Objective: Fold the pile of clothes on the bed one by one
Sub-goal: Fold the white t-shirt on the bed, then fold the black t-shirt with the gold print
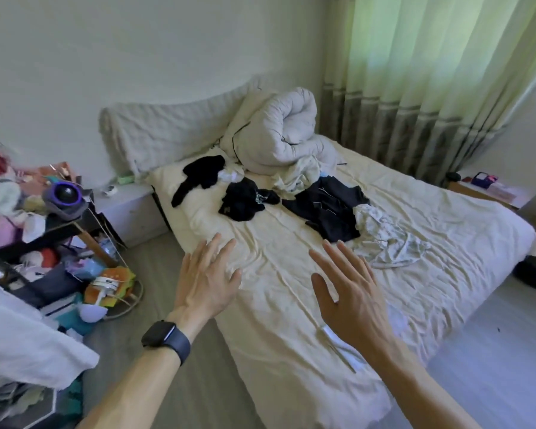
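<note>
1. The left hand is stretched out over the near left part of the bed, back up. Its fingers are straight and spread, and it holds nothing. Whether the palm touches the sheet cannot be told.
2. The right hand reaches forward beside it, well apart. Its fingers are also straight and fanned wide, with nothing in them. Contact with the sheet is equally unclear.
3. A dark watch sits on the left wrist.
4. The clothes lie unfolded across the middle of the bed, beyond both hands.
   - A black garment is draped on the pillow.
   - A second black piece with a small pale print lies just right of it.
   - A dark navy garment lies further right.
   - A pale patterned garment is crumpled against the navy one's right edge.
   - What kind of garment each is cannot be made out from the crumpled shapes.
5. A cream cloth is bunched behind the navy garment, partly tucked under a rolled white duvet. Where one ends and the other begins is hard to tell.
6. A flat white strip lies on the sheet, partly covered by the right wrist, so it cannot be identified.
7. A cluttered shelf at the left is cut off by the frame edge and its contents blur together.
8. A curtain hangs behind the bed at the right.
</note>
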Demonstrator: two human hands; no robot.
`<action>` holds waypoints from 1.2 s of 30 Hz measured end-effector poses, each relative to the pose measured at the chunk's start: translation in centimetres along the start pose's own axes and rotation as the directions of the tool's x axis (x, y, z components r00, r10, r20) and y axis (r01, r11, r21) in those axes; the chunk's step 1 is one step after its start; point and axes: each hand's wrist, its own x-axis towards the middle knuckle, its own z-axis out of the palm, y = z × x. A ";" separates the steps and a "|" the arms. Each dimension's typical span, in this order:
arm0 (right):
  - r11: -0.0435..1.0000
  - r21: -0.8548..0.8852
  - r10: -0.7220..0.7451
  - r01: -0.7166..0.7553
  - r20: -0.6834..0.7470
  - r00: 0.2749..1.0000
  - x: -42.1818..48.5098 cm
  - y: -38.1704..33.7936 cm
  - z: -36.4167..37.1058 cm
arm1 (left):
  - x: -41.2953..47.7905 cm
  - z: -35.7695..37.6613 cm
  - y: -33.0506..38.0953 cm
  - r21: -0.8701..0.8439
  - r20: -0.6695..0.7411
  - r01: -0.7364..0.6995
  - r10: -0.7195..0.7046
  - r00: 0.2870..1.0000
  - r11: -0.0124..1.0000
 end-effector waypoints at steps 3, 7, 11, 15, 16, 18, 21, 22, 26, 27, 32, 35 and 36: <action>0.998 0.002 -0.056 0.056 -0.027 0.998 4.3 -4.7 3.3 | 1.5 -3.3 -6.5 0.016 -0.060 0.024 -0.023 0.998 1.000; 0.992 -0.019 -0.124 0.123 -0.060 0.990 10.5 -11.1 8.3 | 4.5 -7.6 -16.1 0.060 -0.150 0.025 -0.016 0.989 0.998; 0.992 -0.012 -0.123 0.123 -0.091 0.988 15.6 -15.7 12.8 | 7.4 -10.5 -22.9 0.045 -0.226 0.046 -0.035 0.973 0.998; 0.998 -0.037 -0.060 0.058 -0.079 0.995 19.8 -17.7 17.0 | 11.9 -10.6 -27.1 0.027 -0.203 0.003 0.003 0.979 1.000; 0.999 -0.048 -0.027 0.024 -0.053 0.998 20.6 -17.7 18.1 | 13.5 -10.4 -27.9 0.027 -0.171 -0.005 0.009 0.985 1.000; 0.996 -0.083 0.027 -0.027 -0.005 1.000 22.2 -17.3 20.4 | 16.6 -9.3 -29.2 0.032 -0.119 -0.028 0.032 0.992 0.999; 0.991 -0.102 0.091 -0.090 -0.003 0.996 25.1 -15.8 23.8 | 21.4 -7.1 -30.2 0.019 -0.073 -0.098 0.099 0.992 0.995; 0.989 -0.104 0.106 -0.107 -0.011 0.994 26.2 -15.1 24.9 | 23.1 -6.3 -30.6 0.025 -0.057 -0.117 0.119 0.991 0.993; 0.982 -0.104 0.152 -0.158 -0.064 0.986 31.4 -12.0 30.0 | 31.0 -2.8 -32.3 0.055 -0.006 -0.157 0.158 0.987 0.986; 0.982 -0.102 0.155 -0.162 -0.071 0.985 32.8 -11.1 31.2 | 33.0 -2.0 -32.7 0.054 0.000 -0.159 0.159 0.987 0.986; 0.982 -0.063 0.173 -0.178 -0.082 0.982 38.9 -6.5 36.4 | 42.4 2.3 -35.0 0.060 0.099 -0.178 0.171 0.980 0.982; 0.974 -0.055 0.218 -0.221 -0.059 0.974 41.2 -4.3 39.7 | 47.4 5.6 -36.5 0.044 0.175 -0.170 0.160 0.971 0.984; 0.967 -0.051 0.248 -0.249 -0.032 0.968 41.8 -3.7 40.8 | 48.9 7.0 -37.0 0.042 0.203 -0.176 0.164 0.965 0.984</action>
